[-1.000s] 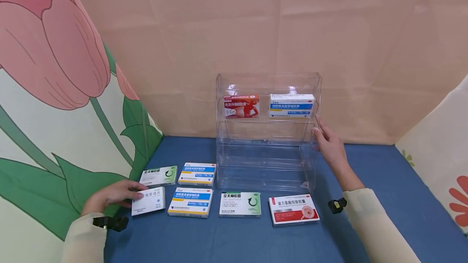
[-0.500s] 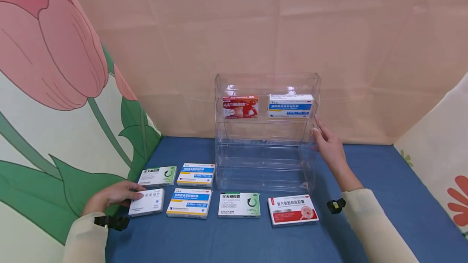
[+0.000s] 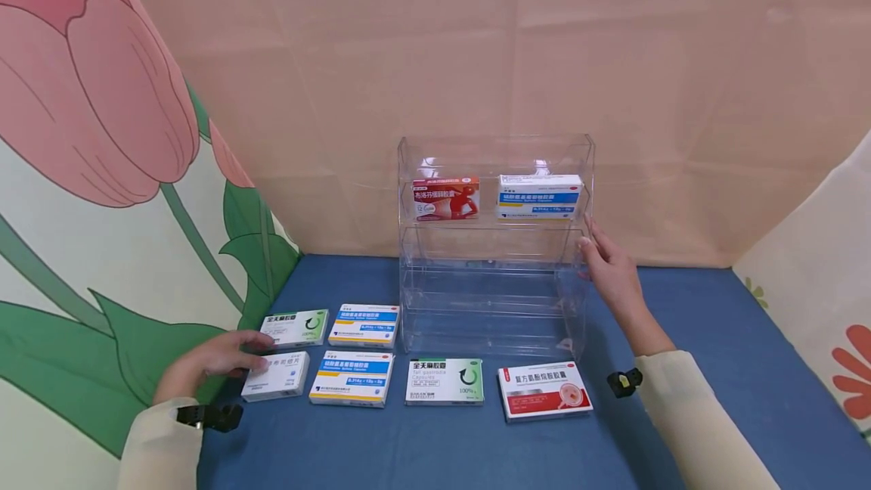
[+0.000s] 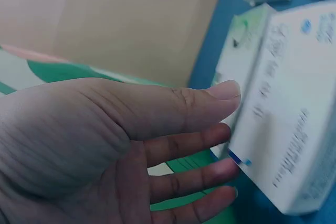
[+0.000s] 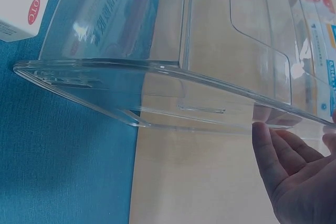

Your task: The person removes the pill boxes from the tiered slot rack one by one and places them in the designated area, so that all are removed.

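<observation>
My left hand point(image 3: 221, 360) is at the left end of a small white medicine box point(image 3: 282, 376) lying on the blue cloth. Its thumb overlaps the box's upper left corner. In the left wrist view the fingers point(image 4: 178, 184) are spread and fairly straight, fingertips right at the end of the white box point(image 4: 289, 108). A green-and-white capsule box point(image 3: 296, 328) lies just behind. My right hand point(image 3: 615, 271) rests its fingertips against the right side of a clear tiered display rack point(image 3: 493, 333). In the right wrist view straight fingers point(image 5: 270, 156) touch the rack's side panel point(image 5: 210, 95).
On an upper tier stand a red box point(image 3: 445, 200) and a blue-and-white box point(image 3: 539, 196). Two more blue-and-white boxes, one behind point(image 3: 364, 325) and one in front point(image 3: 351, 379), a green-and-white box point(image 3: 444, 382) and a red-and-white box point(image 3: 546, 391) lie on the cloth.
The left fingers have loosened from the white box and spread, with the forefinger shifting back toward the green-and-white box. More of the white box's print shows. My right hand stays at the rack.
</observation>
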